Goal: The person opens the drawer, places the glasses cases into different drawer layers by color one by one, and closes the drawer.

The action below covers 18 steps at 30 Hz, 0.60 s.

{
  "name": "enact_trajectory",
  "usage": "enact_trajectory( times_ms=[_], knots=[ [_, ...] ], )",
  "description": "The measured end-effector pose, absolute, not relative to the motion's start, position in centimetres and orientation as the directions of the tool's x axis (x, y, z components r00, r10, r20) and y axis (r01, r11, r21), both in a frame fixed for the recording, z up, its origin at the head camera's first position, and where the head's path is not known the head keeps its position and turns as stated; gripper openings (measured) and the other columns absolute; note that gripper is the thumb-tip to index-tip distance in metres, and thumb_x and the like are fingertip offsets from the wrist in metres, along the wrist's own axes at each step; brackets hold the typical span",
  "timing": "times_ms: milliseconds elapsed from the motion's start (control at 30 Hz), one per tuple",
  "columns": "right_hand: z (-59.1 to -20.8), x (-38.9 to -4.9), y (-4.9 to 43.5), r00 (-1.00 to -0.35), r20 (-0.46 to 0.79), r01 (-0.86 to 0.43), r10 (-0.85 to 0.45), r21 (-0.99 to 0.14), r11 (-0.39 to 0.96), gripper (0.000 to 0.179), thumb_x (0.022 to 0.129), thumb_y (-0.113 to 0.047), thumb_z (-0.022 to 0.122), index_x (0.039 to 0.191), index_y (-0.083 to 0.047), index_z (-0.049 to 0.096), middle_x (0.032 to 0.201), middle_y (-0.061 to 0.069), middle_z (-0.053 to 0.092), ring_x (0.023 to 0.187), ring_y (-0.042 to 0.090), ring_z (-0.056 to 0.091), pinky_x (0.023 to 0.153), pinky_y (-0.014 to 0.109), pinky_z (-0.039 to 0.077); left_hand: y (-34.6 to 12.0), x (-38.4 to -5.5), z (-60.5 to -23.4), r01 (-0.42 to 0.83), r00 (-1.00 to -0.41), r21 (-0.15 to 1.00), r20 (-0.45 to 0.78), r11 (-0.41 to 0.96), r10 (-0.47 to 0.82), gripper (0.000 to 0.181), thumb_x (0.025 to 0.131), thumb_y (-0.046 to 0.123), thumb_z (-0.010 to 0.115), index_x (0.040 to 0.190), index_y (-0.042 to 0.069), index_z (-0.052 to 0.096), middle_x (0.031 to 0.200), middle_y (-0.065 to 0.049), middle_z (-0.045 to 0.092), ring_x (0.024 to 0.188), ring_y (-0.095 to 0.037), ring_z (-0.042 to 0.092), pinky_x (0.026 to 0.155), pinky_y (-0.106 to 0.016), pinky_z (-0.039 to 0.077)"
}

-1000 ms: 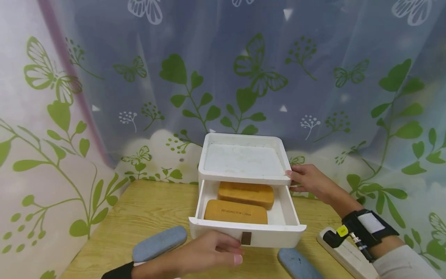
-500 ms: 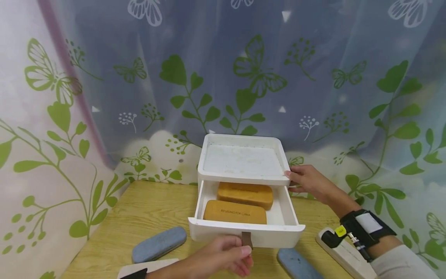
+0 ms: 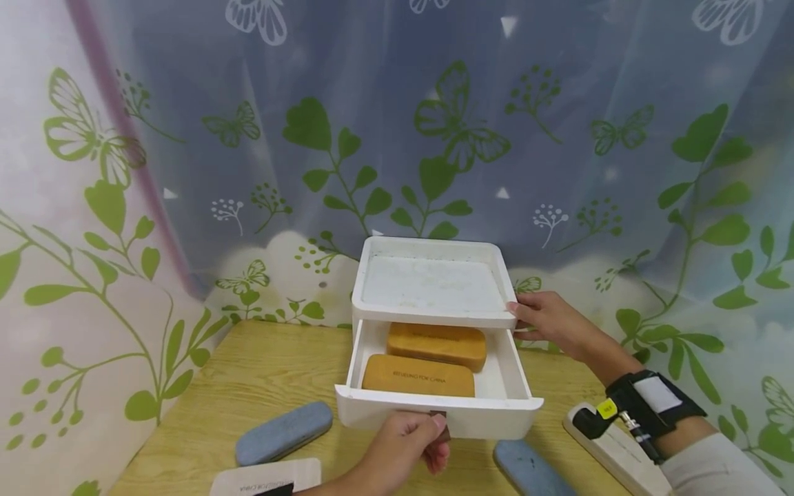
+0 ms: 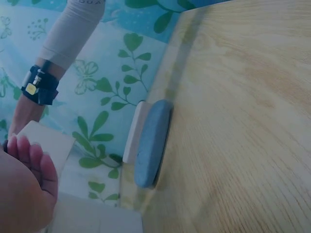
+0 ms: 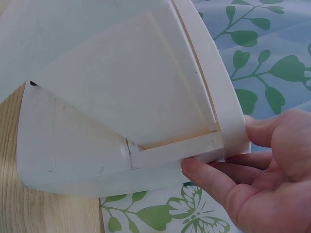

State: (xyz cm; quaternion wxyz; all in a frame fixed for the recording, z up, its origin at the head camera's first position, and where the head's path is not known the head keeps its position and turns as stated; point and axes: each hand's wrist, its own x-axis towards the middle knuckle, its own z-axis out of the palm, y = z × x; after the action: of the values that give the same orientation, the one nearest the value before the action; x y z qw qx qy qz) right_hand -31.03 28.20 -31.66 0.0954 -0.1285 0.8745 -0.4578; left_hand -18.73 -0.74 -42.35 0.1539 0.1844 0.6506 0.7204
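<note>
A white drawer box (image 3: 434,282) with a shallow tray top stands against the curtain, its drawer (image 3: 484,417) pulled out toward me. Two orange-brown glasses cases lie inside: a front case (image 3: 418,377) with printed lettering, and a rear case (image 3: 437,344) partly under the top. My left hand (image 3: 393,448) pinches the brown pull tab (image 3: 439,415) on the drawer front between thumb and curled fingers. In the left wrist view, what the fingertips hold is hidden. My right hand (image 3: 548,318) grips the box's right upper edge; the right wrist view shows thumb and fingers (image 5: 209,177) on either side of its rim.
On the wooden table (image 3: 273,365), a blue case (image 3: 284,432) and a pale lettered case (image 3: 267,477) lie at the left. Another blue case (image 3: 530,468) lies in front of the drawer, and a whitish case (image 3: 620,451) under my right forearm. A patterned curtain (image 3: 397,138) hangs behind.
My left hand has moved right along the drawer front and taken hold of the brown tab. The drawer stays out by about as much, and my right hand keeps its place.
</note>
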Motion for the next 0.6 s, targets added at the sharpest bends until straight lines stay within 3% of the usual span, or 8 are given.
enact_trajectory(
  times_ms=[100, 233, 333, 500, 600],
  knots=[
    [-31.7, -31.1, 28.1, -0.95, -0.047, -0.137, -0.308, -0.825, 0.548, 0.06, 0.113, -0.028, 0.044, 0.156, 0.012, 0.031, 0.149, 0.036, 0.05, 0.136, 0.048, 0.056, 0.106, 0.051, 0.053, -0.6, -18.7, -42.6, 0.05, -0.894, 0.992, 0.095, -0.114, 0.439, 0.046, 0.105, 0.018, 0.056, 0.088, -0.023, 0.065, 0.074, -0.009, 0.068, 0.063, -0.008, 0.063, 0.063, -0.021, 0.055],
    [-31.7, -31.1, 28.1, -0.949, -0.046, -0.138, -0.311, -0.828, 0.543, 0.06, 0.113, -0.027, 0.045, 0.156, 0.013, 0.032, 0.149, 0.036, 0.05, 0.136, 0.048, 0.055, 0.105, 0.049, 0.054, -0.4, -18.9, -42.8, 0.1, -0.894, 0.988, 0.141, -0.117, 0.426, 0.046, 0.105, 0.017, 0.054, 0.084, -0.022, 0.065, 0.074, -0.03, 0.067, 0.06, -0.006, 0.063, 0.063, -0.021, 0.056],
    [-31.7, -31.1, 28.1, -0.949, -0.045, -0.138, -0.311, -0.829, 0.542, 0.06, 0.113, -0.027, 0.045, 0.156, 0.012, 0.033, 0.149, 0.036, 0.05, 0.137, 0.049, 0.055, 0.106, 0.05, 0.054, -0.2, -19.3, -42.6, 0.139, -0.892, 0.984, 0.172, -0.107, 0.418, 0.048, 0.107, 0.018, 0.052, 0.08, -0.02, 0.064, 0.075, -0.039, 0.063, 0.058, -0.005, 0.062, 0.063, -0.022, 0.056],
    [-31.7, -31.1, 28.1, -0.953, -0.049, -0.13, -0.301, -0.828, 0.545, 0.06, 0.113, -0.028, 0.045, 0.156, 0.012, 0.033, 0.149, 0.036, 0.051, 0.137, 0.048, 0.055, 0.105, 0.049, 0.054, 0.2, -20.2, -42.3, 0.164, -0.893, 0.982, 0.19, -0.098, 0.409, 0.05, 0.107, 0.02, 0.052, 0.078, -0.018, 0.065, 0.073, -0.033, 0.065, 0.059, -0.007, 0.062, 0.063, -0.023, 0.057],
    [-31.7, -31.1, 28.2, -0.953, -0.053, -0.124, -0.299, -0.831, 0.542, 0.06, 0.113, -0.027, 0.045, 0.156, 0.011, 0.032, 0.149, 0.036, 0.05, 0.137, 0.048, 0.055, 0.106, 0.048, 0.054, 0.2, -20.8, -42.0, 0.155, -0.895, 0.983, 0.182, -0.099, 0.408, 0.05, 0.107, 0.02, 0.052, 0.078, -0.018, 0.065, 0.07, -0.023, 0.066, 0.059, -0.008, 0.062, 0.062, -0.023, 0.057]
  ],
)
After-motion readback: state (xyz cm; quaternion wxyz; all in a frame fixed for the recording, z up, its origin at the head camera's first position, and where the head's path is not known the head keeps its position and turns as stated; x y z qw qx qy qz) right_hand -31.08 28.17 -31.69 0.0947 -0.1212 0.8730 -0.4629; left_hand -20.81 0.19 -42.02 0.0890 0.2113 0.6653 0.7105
